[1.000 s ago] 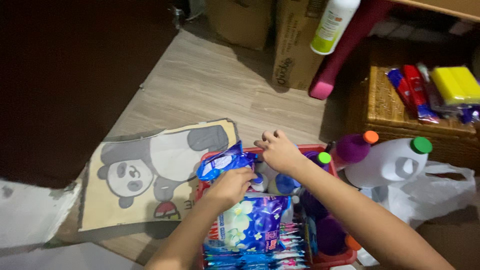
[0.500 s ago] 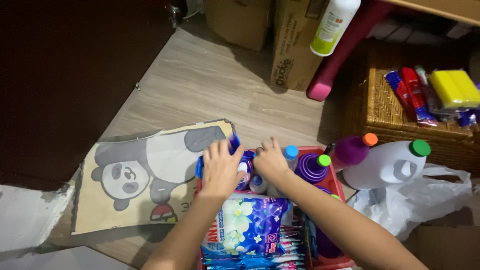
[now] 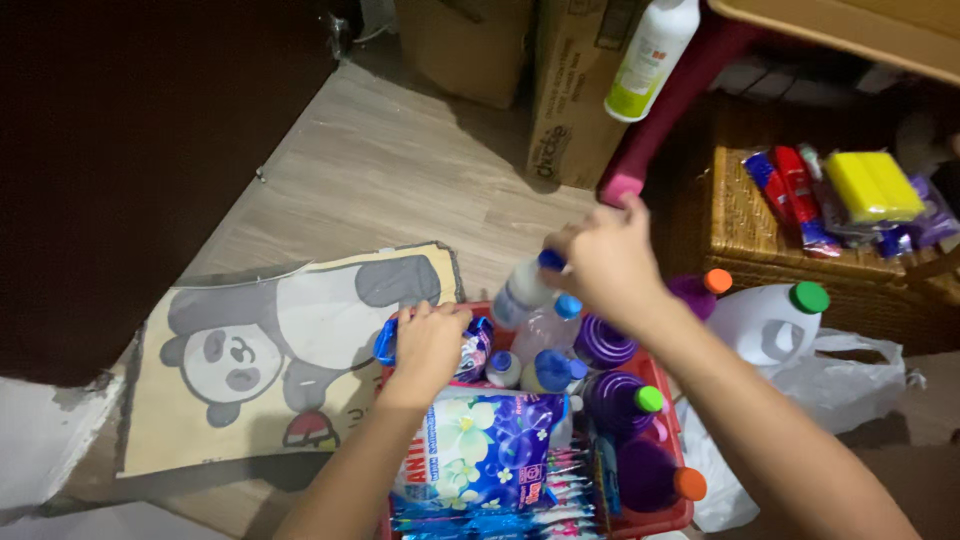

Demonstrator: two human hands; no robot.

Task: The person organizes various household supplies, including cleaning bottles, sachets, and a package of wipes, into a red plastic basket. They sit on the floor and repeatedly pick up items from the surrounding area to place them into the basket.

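My right hand [image 3: 600, 262] grips the blue cap end of a clear plastic bottle [image 3: 520, 295] and holds it tilted above the red basket [image 3: 655, 520]. My left hand [image 3: 428, 345] presses down on a blue packet [image 3: 470, 352] at the basket's far left corner. In the basket lie a blue detergent bag with flowers [image 3: 480, 450], small clear bottles with blue caps [image 3: 548, 370] and purple bottles with green and orange caps [image 3: 625, 400].
A panda floor mat [image 3: 260, 350] lies left of the basket. A white jug with a green cap [image 3: 770, 320] and a white plastic bag [image 3: 850, 370] sit to the right. Behind them are a wicker basket [image 3: 740, 220] with sponges and cardboard boxes [image 3: 560, 90].
My right hand has risen out of the basket, lifting a clear blue-capped bottle up and to the right. My left hand stayed on the blue packet.
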